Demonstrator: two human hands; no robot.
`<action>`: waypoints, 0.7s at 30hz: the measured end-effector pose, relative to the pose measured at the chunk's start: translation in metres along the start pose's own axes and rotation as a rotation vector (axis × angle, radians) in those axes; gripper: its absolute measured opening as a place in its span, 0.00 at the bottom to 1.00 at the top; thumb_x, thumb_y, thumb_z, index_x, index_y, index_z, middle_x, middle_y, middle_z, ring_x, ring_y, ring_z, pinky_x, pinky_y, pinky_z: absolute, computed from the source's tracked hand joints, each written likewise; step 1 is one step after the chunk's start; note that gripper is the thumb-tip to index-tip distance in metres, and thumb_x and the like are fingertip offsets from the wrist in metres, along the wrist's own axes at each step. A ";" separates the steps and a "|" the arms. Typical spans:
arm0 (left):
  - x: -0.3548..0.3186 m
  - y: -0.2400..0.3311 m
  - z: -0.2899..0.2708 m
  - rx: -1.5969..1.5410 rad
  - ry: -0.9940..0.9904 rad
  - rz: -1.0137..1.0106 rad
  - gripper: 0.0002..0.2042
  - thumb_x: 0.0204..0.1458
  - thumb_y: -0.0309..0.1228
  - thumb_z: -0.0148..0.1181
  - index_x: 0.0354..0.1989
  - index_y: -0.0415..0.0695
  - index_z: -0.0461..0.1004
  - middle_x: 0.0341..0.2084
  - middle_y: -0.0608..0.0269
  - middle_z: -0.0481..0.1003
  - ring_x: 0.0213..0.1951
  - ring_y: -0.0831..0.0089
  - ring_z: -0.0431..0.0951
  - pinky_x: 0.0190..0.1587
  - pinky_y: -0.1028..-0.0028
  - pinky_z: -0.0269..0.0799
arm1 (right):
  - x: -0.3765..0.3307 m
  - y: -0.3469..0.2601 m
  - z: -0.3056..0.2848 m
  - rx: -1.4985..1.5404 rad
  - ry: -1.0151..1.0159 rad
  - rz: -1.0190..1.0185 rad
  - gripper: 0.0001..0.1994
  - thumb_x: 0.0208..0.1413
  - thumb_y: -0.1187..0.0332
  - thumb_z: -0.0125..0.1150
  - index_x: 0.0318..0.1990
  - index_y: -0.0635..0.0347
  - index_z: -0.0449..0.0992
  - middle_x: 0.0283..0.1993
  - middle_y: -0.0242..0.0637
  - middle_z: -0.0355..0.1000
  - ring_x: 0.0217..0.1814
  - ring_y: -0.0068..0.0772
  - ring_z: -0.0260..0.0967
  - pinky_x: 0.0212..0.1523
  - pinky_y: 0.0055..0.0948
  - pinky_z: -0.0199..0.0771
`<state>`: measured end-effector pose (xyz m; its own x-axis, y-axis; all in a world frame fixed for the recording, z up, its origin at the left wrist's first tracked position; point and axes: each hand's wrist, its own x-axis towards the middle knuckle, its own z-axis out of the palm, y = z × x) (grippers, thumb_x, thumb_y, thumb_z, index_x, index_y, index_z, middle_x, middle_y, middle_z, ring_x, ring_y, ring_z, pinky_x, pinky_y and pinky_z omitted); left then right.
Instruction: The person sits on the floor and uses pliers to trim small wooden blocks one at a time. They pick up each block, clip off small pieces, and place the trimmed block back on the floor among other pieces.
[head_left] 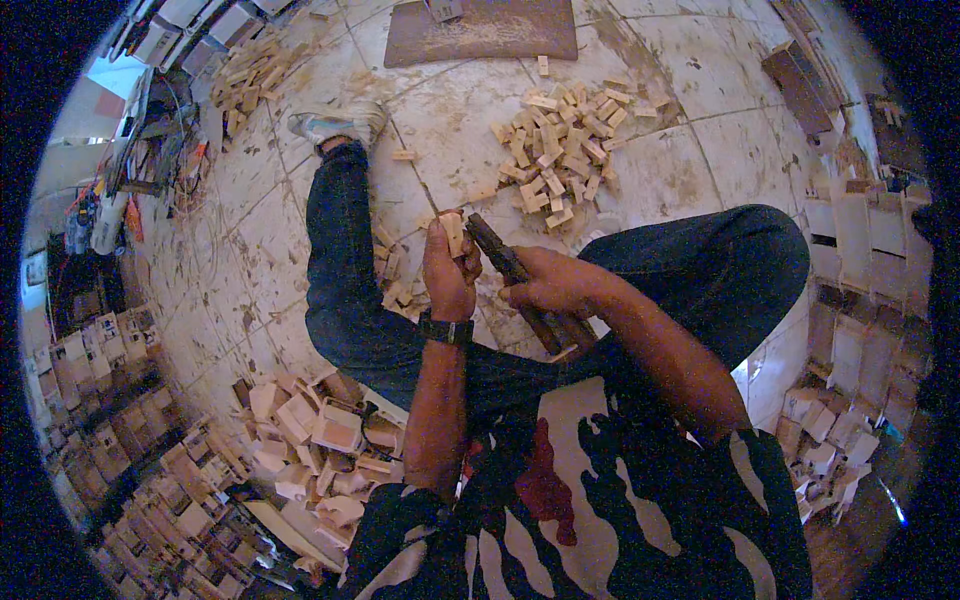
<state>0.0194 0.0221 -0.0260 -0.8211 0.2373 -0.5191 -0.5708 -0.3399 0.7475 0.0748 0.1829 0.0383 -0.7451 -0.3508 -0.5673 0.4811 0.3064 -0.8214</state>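
My left hand [447, 280], with a dark watch on its wrist, is closed around a small pale wood block [454, 234] held upright between thumb and fingers. My right hand [562, 282] grips a dark, worn pair of pliers [488, 242]. The jaw end points up and left, close beside the block; whether they touch I cannot tell. Two handles stick out below my right hand toward my lap. A thin dark line runs up from the block; it may be a thin rod or a floor joint.
I sit on a dusty tiled floor, legs bent. A heap of small wood blocks [565, 150] lies ahead, another pile [250, 80] far left. A brown board [480, 32] lies at the back. Larger offcuts [325, 430] are at my left; stacked wood pieces [865, 240] line the right.
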 end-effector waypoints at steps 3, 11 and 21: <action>0.006 0.001 0.001 -0.052 -0.079 0.020 0.17 0.62 0.47 0.40 0.45 0.47 0.67 0.17 0.73 0.62 0.15 0.84 0.57 0.15 0.82 0.51 | 0.004 -0.003 -0.006 0.002 -0.042 0.036 0.19 0.50 0.65 0.60 0.46 0.67 0.65 0.35 0.44 0.72 0.37 0.36 0.69 0.40 0.35 0.70; 0.008 -0.002 0.001 -0.062 -0.074 -0.033 0.16 0.61 0.47 0.40 0.45 0.50 0.66 0.17 0.74 0.62 0.14 0.85 0.56 0.14 0.83 0.49 | -0.003 -0.006 -0.005 -0.033 0.016 0.002 0.20 0.49 0.66 0.59 0.45 0.67 0.63 0.37 0.47 0.70 0.39 0.41 0.70 0.41 0.38 0.70; -0.001 0.002 0.010 0.225 -0.013 0.073 0.16 0.62 0.46 0.39 0.43 0.49 0.67 0.17 0.75 0.63 0.15 0.87 0.56 0.15 0.83 0.49 | 0.008 0.011 0.015 -0.280 0.198 0.053 0.18 0.47 0.70 0.57 0.43 0.67 0.59 0.37 0.59 0.69 0.42 0.61 0.68 0.41 0.49 0.68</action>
<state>0.0190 0.0299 -0.0201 -0.8592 0.2315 -0.4563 -0.4942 -0.1450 0.8571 0.0809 0.1705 0.0233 -0.8106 -0.1579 -0.5639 0.3967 0.5603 -0.7271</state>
